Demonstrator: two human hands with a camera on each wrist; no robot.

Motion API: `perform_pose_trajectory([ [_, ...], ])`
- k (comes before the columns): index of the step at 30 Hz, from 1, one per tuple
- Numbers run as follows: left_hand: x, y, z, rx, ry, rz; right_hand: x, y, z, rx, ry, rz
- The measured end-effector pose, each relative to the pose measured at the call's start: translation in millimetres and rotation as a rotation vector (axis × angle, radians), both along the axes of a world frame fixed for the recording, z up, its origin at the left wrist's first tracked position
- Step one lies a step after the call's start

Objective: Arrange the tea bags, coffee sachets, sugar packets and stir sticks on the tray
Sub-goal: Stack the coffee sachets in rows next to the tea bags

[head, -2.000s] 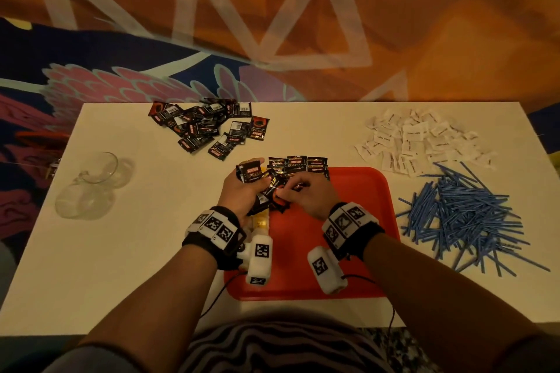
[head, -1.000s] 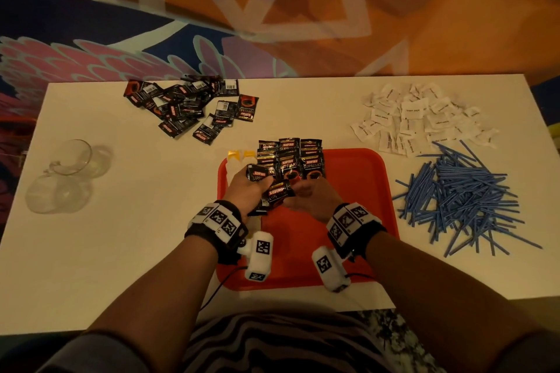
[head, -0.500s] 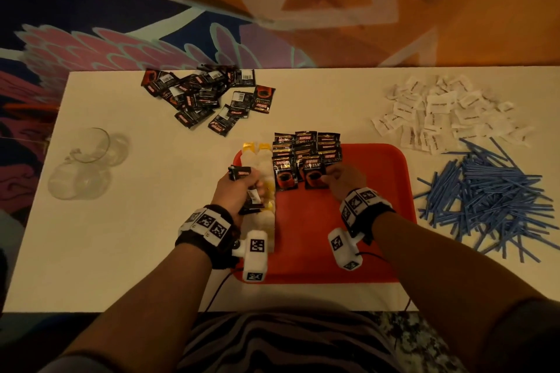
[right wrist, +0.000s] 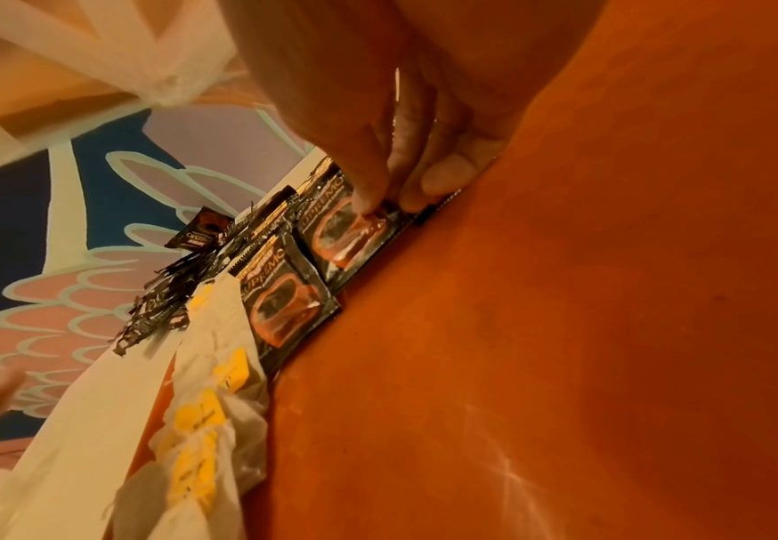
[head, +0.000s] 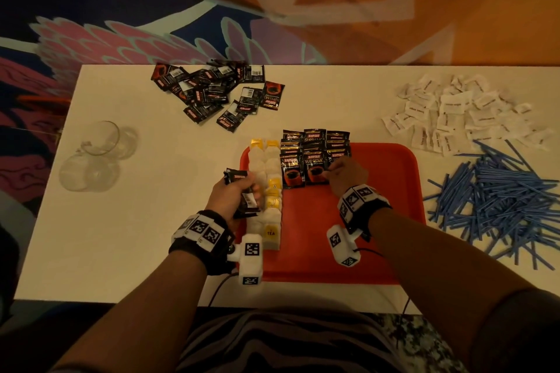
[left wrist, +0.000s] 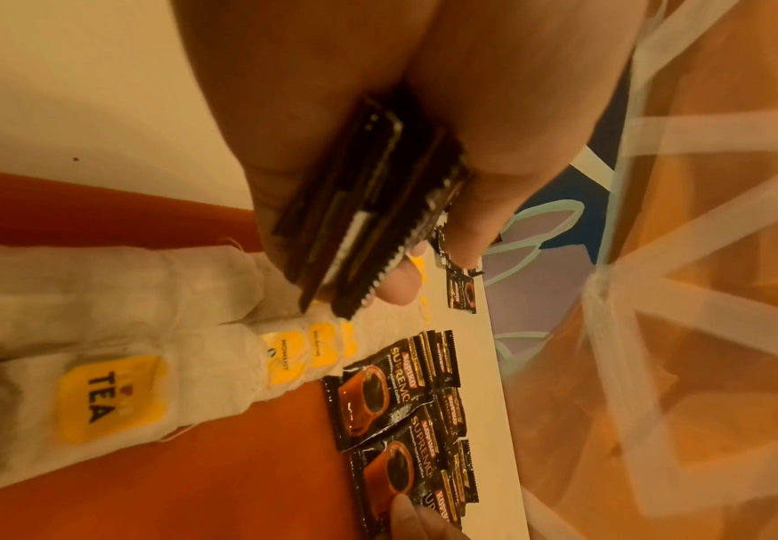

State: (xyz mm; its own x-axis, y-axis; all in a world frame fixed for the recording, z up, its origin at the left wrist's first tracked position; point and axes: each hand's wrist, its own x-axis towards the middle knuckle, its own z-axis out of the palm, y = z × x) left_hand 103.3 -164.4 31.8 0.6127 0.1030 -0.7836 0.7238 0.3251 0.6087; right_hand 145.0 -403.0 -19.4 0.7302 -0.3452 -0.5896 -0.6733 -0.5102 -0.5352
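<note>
A red tray [head: 403, 179] lies in front of me. Tea bags [head: 268, 182] with yellow tags form a column along its left side, and the same tea bags [left wrist: 100, 383] show close up in the left wrist view. Coffee sachets [head: 303, 166] lie in overlapping rows at the tray's far edge. My left hand [head: 235, 194] grips a small stack of coffee sachets [left wrist: 355, 219] above the tea bags. My right hand [head: 344, 174] pinches a front-row coffee sachet [right wrist: 355, 234] lying flat on the tray, fingertips [right wrist: 368, 204] on its face.
A loose pile of coffee sachets [head: 218, 94] lies at the far left of the white table [head: 121, 251]. White sugar packets [head: 454, 112] sit far right, with blue stir sticks [head: 500, 197] heaped nearer. Two clear glass cups [head: 94, 154] lie at the left edge.
My right hand left the stack in my left hand and moved right onto the front row of sachets on the tray. My left hand kept its stack and drew slightly left.
</note>
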Motion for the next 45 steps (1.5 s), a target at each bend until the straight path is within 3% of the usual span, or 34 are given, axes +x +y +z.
perform_pose_trajectory([
  [8, 2.8, -7.3, 6.3, -0.190, 0.063, 0.048, -6.9, -1.7, 8.5, 0.032, -0.049, -0.016],
  [17, 5.6, -23.0, 14.8, -0.021, 0.001, -0.206, -12.8, -10.7, 38.4, 0.041, -0.125, 0.138],
  [22, 6.1, -37.9, 18.6, 0.079, -0.078, -0.235, -21.7, 1.8, 58.8, 0.434, -0.116, 0.268],
  [25, 4.1, -51.7, 24.5, 0.120, -0.129, -0.292, -28.4, 8.3, 70.8, 0.516, -0.104, 0.318],
  [27, 3.4, -60.7, 26.6, 0.189, -0.171, -0.333, -31.8, 9.9, 76.4, 0.485, -0.166, 0.285],
  [30, 2.3, -69.3, 29.8, 0.397, -0.268, -0.296, -35.6, 7.2, 78.1, 0.220, -0.304, 0.243],
  [32, 0.5, -73.5, 32.3, 0.435, -0.299, -0.271, -38.9, 8.0, 80.0, 0.154, -0.385, 0.284],
  [35, -0.7, -82.3, 39.2, 0.361, -0.263, -0.265, -44.9, 12.9, 81.0, 0.114, -0.494, 0.419],
  [39, -0.2, -86.4, 42.2, 0.138, -0.208, -0.100, -54.7, 13.2, 87.9, 0.099, -0.558, 0.546],
  [45, -2.7, -79.2, 37.5, 0.134, -0.194, -0.056, -49.5, -2.7, 85.7, 0.153, -0.422, 0.296],
])
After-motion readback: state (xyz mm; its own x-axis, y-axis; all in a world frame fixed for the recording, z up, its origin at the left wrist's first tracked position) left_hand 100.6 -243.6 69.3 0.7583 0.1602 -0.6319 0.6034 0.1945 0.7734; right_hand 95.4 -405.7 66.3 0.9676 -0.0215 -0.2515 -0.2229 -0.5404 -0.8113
